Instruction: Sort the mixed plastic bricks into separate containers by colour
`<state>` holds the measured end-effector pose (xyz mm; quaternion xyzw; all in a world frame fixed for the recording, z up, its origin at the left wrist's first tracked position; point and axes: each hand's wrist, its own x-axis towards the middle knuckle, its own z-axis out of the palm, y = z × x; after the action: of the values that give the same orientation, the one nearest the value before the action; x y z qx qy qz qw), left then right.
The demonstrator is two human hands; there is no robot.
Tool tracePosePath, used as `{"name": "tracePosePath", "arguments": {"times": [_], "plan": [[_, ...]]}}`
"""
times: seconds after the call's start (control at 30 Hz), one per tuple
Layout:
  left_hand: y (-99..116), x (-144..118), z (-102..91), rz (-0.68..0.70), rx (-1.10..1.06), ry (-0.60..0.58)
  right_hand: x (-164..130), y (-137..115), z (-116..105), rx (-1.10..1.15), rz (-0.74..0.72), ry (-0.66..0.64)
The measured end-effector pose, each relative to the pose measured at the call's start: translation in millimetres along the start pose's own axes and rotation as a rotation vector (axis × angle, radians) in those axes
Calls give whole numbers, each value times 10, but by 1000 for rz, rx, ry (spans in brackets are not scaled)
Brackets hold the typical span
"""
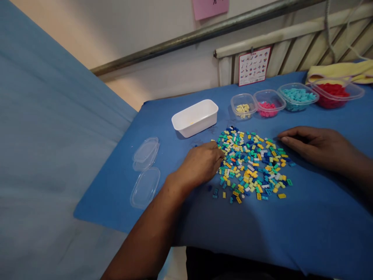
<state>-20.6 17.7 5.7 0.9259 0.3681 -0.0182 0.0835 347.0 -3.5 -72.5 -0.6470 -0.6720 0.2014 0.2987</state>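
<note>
A loose heap of small building bricks in yellow, green, blue, teal and white is spread over the blue tabletop. At the heap's left edge is my left hand, palm down, its fingers curled in among the bricks. Its fingertips are partly hidden, so what they hold, if anything, does not show. On the right side, my right hand rests beside the heap with thumb and fingers drawn together in a loose pinch. Nothing can be made out between those fingertips.
Behind the heap stands a white tub with a little yellow inside. Clear containers hold cream, pink, turquoise and red bricks. Clear lids lie left. A yellow cloth and a picture card are at the back.
</note>
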Motion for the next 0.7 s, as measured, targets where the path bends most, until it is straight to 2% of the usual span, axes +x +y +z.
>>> {"name": "tracePosePath", "arguments": {"times": [0.2,0.4,0.5,0.63,0.7], "plan": [[-25,-47,-26,31,-4,-25,-2,-3,-2,23,10,-11],[-32,-40,9,88,-5,54,-9,-35,-9,22,16,0],[-121,-37,3,82,-116,249,-10,-35,-3,19,20,-1],[-402,-41,-49,-55,-165,721,-5,8,15,14,6,-9],[-587,-47,-77,-176,-117,883,-1,31,22,16,-9,-6]]}}
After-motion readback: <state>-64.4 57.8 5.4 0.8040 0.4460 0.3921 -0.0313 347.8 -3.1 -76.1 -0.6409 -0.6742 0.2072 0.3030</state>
